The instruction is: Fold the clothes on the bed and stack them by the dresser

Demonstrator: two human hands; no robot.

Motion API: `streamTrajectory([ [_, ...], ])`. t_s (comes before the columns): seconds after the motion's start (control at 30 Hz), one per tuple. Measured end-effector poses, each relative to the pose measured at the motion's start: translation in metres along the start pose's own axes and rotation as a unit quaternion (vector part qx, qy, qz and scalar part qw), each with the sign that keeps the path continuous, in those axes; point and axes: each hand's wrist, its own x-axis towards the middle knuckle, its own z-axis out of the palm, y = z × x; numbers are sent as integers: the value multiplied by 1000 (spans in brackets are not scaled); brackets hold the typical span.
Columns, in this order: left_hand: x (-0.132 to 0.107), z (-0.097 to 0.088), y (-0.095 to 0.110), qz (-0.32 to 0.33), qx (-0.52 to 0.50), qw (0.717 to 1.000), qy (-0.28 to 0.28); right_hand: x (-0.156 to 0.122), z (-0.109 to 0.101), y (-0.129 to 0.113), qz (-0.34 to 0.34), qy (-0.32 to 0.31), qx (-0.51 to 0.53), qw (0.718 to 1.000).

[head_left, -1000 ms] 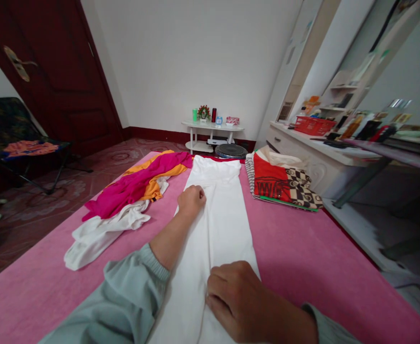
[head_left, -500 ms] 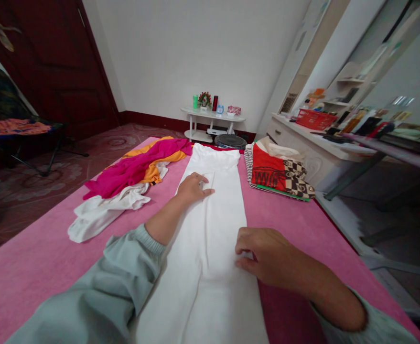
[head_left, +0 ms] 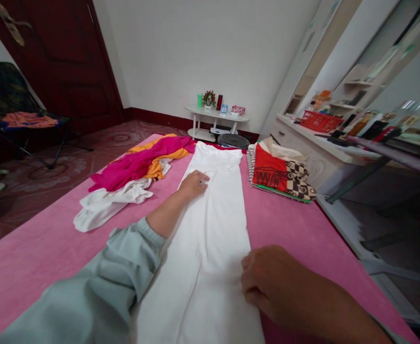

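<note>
A pair of white trousers (head_left: pixel 222 224) lies lengthwise along the pink bed cover, its wide waistband end farthest from me and a long crease down its middle. My left hand (head_left: pixel 194 184) rests on the upper part, fingers curled and pinching a bit of the cloth. At the near right edge of the trousers, my right hand (head_left: pixel 272 279) is closed, its fingertips gripping that edge. Part of the edge is hidden behind my right hand.
Magenta and orange clothes (head_left: pixel 141 160) and a white garment (head_left: pixel 111 203) lie loose on the left. To the right sits a stack of folded clothes (head_left: pixel 277 169). Beyond the bed stands a small white table (head_left: pixel 217 113); a dresser (head_left: pixel 299 136) is along the right.
My right hand has moved nearer to me along the right edge, and its fingers have closed. The left hand stays at nearly the same spot, its thumb now drawn in.
</note>
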Motion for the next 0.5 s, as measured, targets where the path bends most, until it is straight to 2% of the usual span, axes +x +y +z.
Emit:
streamTrajectory([
  [0.07, 0, 1, -1, 9, -7, 1000, 4, -2, 2, 1, -14, -5, 22, 1000],
  [0.17, -5, -1, -1, 33, -20, 999, 17, 2, 8, 1, -31, 35, 70, 996],
  [0.27, -20, -7, 6, 100, -34, 994, 17, 10, 13, -4, -37, 58, 108, 992],
  [0.4, -56, -22, 20, 205, -50, 976, -55, 16, 12, -15, -107, 24, 151, 982],
  [0.5, -86, -38, 22, 213, -77, 967, -113, 17, 14, -16, -171, 14, 188, 967],
])
